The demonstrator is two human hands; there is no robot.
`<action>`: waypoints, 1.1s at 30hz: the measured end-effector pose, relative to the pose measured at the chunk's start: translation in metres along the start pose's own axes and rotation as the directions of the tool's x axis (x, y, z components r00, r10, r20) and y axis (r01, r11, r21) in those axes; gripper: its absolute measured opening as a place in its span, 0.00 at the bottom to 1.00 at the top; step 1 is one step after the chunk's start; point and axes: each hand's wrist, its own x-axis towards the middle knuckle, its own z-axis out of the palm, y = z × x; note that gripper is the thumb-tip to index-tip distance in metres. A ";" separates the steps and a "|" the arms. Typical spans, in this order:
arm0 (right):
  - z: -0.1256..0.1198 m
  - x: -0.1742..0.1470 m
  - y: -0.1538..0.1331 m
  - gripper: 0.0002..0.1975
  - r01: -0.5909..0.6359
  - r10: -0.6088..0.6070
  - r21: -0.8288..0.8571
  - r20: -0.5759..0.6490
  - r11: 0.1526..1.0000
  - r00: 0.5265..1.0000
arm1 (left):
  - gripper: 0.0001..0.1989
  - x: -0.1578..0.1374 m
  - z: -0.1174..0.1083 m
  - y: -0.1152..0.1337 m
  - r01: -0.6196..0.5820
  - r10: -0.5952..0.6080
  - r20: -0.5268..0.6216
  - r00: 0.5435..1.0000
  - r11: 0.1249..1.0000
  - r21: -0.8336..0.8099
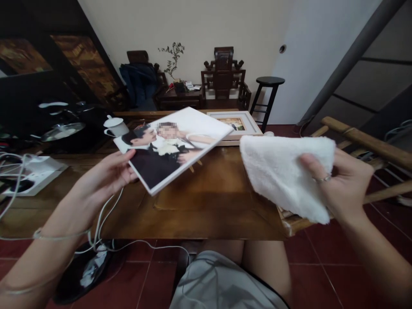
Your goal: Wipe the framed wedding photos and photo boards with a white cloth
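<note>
Over the brown wooden table [199,210], a white-edged photo panel [167,159] is held up at a tilt, the left hand [112,174] closed on its near left edge with the thumb on top and the fingers curled beneath. To its right and apart from it, a fluffy white cloth [273,171] hangs spread from the right hand [344,184], pinched with the thumb, just above a ring [322,178], pressed on its front and the other fingers mostly hidden behind.

Cloth [280,176]: fluffy, matt fabric. Photo panel [161,161]: smooth face. Table [209,208]: wood, slight sheen.
</note>
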 end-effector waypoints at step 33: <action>0.089 -0.093 0.003 0.06 0.514 -0.436 0.055 0.611 0.856 0.660 | 0.16 0.074 0.018 -0.114 0.076 -0.160 0.459 0.874 0.978 0.195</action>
